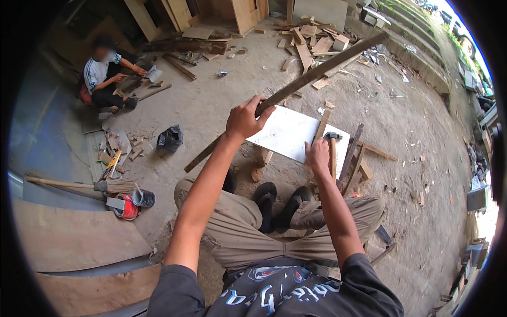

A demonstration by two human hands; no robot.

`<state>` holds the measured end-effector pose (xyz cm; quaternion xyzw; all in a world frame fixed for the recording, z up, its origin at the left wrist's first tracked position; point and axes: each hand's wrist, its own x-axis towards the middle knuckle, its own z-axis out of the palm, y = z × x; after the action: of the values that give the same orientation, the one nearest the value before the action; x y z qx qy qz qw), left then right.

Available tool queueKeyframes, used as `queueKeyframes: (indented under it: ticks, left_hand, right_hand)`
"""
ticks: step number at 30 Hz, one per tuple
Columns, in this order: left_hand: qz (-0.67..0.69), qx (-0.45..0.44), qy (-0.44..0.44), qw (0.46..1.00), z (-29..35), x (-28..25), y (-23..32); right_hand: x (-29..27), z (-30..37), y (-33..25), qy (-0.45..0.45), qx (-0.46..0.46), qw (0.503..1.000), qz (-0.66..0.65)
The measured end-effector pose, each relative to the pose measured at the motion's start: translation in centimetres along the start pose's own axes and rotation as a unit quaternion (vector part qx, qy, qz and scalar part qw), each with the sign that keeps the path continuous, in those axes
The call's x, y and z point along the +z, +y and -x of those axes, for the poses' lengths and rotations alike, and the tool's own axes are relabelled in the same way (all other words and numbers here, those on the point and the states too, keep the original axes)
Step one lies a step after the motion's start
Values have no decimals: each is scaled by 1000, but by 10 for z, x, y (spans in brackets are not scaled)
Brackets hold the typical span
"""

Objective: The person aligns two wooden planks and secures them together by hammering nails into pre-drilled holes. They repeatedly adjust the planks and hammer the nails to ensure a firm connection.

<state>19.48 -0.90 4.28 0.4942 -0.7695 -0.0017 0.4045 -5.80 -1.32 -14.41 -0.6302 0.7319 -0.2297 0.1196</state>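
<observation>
Wooden strip [312, 78] slants through the left grip [247, 119].

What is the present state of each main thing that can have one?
Left hand: closed around the long strip
Long strip: held up, slanting
Right hand: at the short strip, grip unclear
Short strip: over the white board
White board: lying flat
Hammer: unheld, head over the white board
Broom: unheld
Black bag: crumpled
</observation>
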Motion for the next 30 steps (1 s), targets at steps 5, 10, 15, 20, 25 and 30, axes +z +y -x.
queueKeyframes:
  ticks: [5,10,15,20,25,30]
  left_hand:
    - [-56,29,-41,997,-2,-21,12]
    - [-93,57,-56,992,-9,-38,13]
    - [-113,17,-96,989,-31,-62,20]
    - [-86,7,-105,991,-48,-66,28]
    - [-13,52,-68,996,-49,-66,41]
    - [174,-123,-180,960,-53,-88,84]
  right_hand:
    - [31,-26,19,11,36,999,-29]
    - [7,-20,25,-148,81,883,-438]
    - [-66,49,-18,-119,-59,842,-522]
    - [-82,83,-37,-152,-114,772,-606]
    - [-96,94,-48,-130,-151,764,-614]
    - [-119,105,-54,-150,-150,735,-644]
